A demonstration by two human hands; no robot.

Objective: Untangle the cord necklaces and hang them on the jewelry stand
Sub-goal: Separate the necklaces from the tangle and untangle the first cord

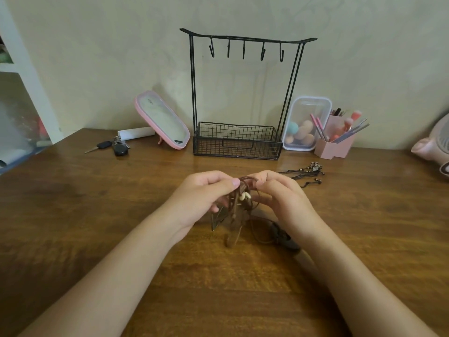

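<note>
A tangle of brown cord necklaces [239,203] with pale beads hangs just above the wooden table, and its loose ends and a dark pendant lie on the wood. My left hand [206,193] pinches the tangle from the left at its top. My right hand [279,193] pinches the cords from the right. A black cord necklace [306,172] with a metal charm lies on the table to the right, beyond my right hand. The black wire jewelry stand [243,93] is at the back centre, with several bare hooks and a basket base.
A pink mirror [162,120] leans left of the stand, with car keys [114,147] and a white tube beside it. Right of the stand are a clear box of makeup sponges [303,125], a pink brush holder [336,142] and a pink fan [435,142]. A shelf stands far left.
</note>
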